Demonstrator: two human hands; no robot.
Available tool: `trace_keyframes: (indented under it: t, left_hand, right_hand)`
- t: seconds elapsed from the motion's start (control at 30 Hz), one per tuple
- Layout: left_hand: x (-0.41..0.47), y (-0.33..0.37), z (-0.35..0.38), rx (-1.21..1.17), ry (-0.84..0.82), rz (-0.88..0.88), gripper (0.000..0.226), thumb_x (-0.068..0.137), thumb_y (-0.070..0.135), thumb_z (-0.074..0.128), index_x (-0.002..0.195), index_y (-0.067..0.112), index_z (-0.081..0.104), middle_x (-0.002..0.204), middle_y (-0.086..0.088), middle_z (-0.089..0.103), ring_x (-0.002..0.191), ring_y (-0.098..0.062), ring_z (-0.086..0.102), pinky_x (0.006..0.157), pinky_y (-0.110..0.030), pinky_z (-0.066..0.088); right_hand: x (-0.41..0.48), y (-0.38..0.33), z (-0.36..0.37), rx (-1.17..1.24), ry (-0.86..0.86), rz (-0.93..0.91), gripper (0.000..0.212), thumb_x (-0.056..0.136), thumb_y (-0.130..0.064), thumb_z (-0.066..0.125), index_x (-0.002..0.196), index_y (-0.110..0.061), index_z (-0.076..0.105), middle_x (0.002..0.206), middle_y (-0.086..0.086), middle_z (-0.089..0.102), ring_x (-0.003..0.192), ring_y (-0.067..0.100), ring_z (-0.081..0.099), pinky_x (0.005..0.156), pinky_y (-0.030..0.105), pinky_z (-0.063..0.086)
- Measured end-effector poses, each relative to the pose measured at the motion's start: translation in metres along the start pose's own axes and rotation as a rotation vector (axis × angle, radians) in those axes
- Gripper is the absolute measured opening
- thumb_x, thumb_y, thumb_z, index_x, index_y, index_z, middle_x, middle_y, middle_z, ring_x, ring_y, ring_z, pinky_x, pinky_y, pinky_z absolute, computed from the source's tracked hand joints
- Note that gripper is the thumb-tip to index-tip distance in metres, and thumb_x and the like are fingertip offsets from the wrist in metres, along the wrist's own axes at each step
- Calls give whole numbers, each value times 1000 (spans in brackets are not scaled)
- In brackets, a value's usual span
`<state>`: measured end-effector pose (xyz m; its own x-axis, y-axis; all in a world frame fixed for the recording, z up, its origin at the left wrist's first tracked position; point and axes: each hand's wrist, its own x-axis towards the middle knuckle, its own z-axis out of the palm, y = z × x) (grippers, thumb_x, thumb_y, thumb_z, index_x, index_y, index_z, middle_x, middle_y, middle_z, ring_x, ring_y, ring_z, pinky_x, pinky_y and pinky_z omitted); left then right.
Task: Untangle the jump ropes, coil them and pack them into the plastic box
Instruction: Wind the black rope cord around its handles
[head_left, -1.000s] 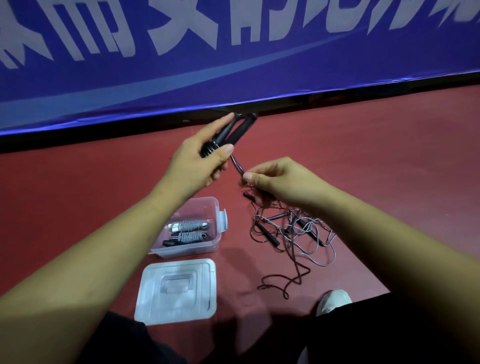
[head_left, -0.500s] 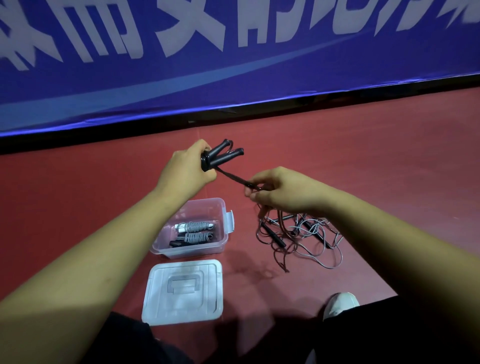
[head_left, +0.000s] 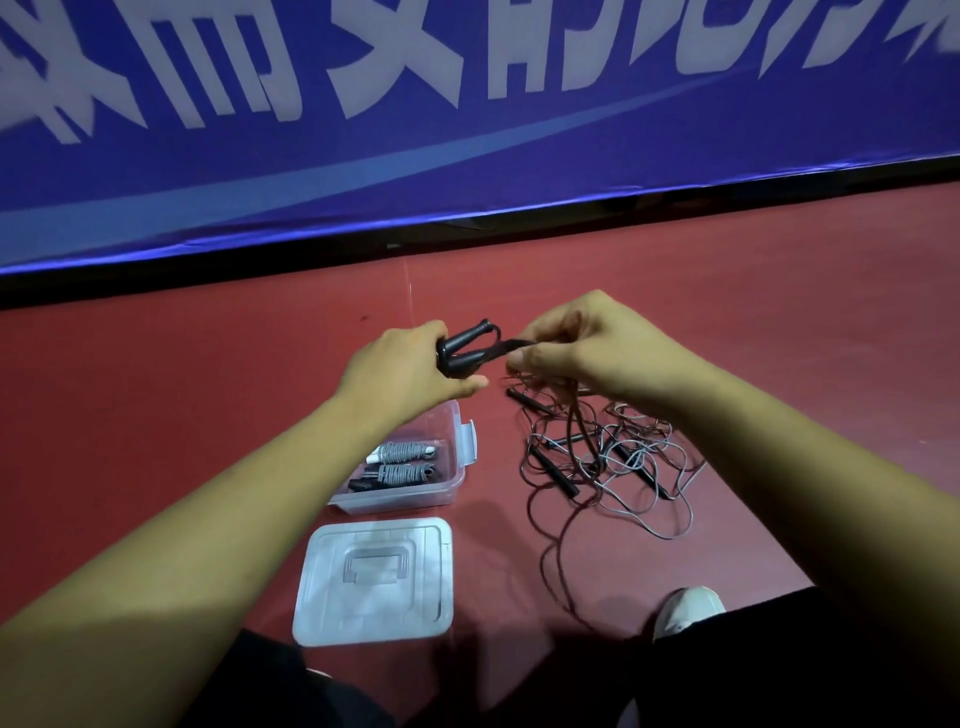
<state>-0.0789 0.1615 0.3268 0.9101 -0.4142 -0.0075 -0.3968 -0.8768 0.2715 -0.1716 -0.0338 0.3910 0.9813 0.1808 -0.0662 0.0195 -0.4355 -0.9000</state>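
the left hand (head_left: 400, 369) grips a pair of black handles (head_left: 465, 345), fingers curled round their base. the right hand (head_left: 597, 353) pinches the dark cord (head_left: 511, 344) just beside the handle tips. half a second ago the hands were apart with the cord stretched between them; now the right hand has closed in, almost touching the handles. this looks like the start of winding the cord round them, so this rope seems freed and ready to coil.

below the right hand, the remaining tangle (head_left: 608, 462) lies on the red floor (head_left: 779, 312): thin, springy grey and dark loops with slim black stick handles among them. the clear plastic box (head_left: 395, 499), rounded at its corners, sits open under the left wrist and holds two tightly wound bundles (head_left: 405, 462). its frosted lid (head_left: 374, 582) lies flat on the near side of the box.
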Motion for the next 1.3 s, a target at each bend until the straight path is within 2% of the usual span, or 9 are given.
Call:
trace_keyframes:
  t: [0.1, 0.27, 0.53, 0.73, 0.9, 0.97, 1.1, 1.2, 1.3]
  left_hand:
    - [-1, 0, 0, -73, -41, 39, 28, 78, 51, 70, 86, 28, 57, 75, 7, 61, 74, -21, 59, 57, -31, 39]
    - [-7, 2, -4, -74, -258, 258, 20, 77, 36, 70, 92, 28, 60, 74, 6, 65, 69, -15, 61, 62, -34, 50]
    - [-28, 21, 2, -180, -261, 483, 16, 75, 28, 68, 80, 31, 54, 56, 4, 55, 54, -11, 54, 54, -32, 46]
    - [-35, 33, -5, -333, -143, 396, 22, 79, 40, 76, 89, 32, 58, 63, 7, 59, 58, -6, 56, 59, -29, 46]
    - [-34, 41, -19, -762, -200, 198, 64, 67, 48, 81, 122, 37, 52, 63, -5, 67, 47, -18, 56, 44, -28, 46]
    - [-31, 39, -19, -826, -183, 230, 52, 81, 34, 78, 126, 44, 53, 62, -6, 65, 46, -19, 54, 45, -26, 44]
    - [-19, 33, -20, -1020, -77, 176, 26, 90, 18, 70, 111, 30, 61, 62, -7, 63, 48, -21, 51, 44, -24, 40]
    - [-12, 29, -28, -1097, 28, 74, 16, 92, 16, 68, 102, 19, 55, 62, -4, 63, 45, -17, 50, 40, -22, 37]
    - [-4, 18, -33, -1057, 34, 18, 25, 90, 19, 71, 105, 14, 52, 68, -5, 65, 50, -18, 53, 43, -25, 40]
  right_hand:
    - [-4, -3, -10, -16, 9, -11, 18, 91, -10, 67, 83, 5, 69, 54, 7, 45, 43, 11, 39, 44, 17, 33]
    - [0, 5, -15, -147, 83, -133, 14, 91, -19, 69, 89, -7, 76, 48, -11, 46, 46, 2, 35, 46, 15, 30]
    - [18, 37, -29, -195, 257, -151, 18, 75, -37, 80, 79, -19, 76, 66, 2, 70, 59, 8, 60, 61, 27, 50]
    - [31, 60, -27, -132, 182, -69, 25, 76, -36, 81, 75, -11, 76, 64, 5, 69, 57, 12, 55, 56, 28, 43]
    - [32, 73, -32, -16, 71, 112, 14, 88, -9, 69, 75, -11, 74, 55, 4, 58, 50, 17, 41, 51, 27, 28]
    - [29, 71, -30, -36, 5, 158, 15, 91, -9, 66, 78, -11, 73, 54, -1, 58, 47, 14, 43, 49, 25, 32]
    - [21, 65, -24, 67, -105, 159, 27, 97, -27, 59, 73, -17, 68, 68, 10, 64, 57, 17, 58, 54, 20, 46]
    - [19, 70, -21, 41, -130, 164, 29, 98, -28, 58, 74, -19, 70, 73, 13, 64, 69, 24, 57, 73, 33, 48]
    - [17, 70, -16, 22, -147, 174, 30, 101, -26, 54, 74, -19, 67, 73, 11, 62, 70, 24, 55, 75, 40, 44]
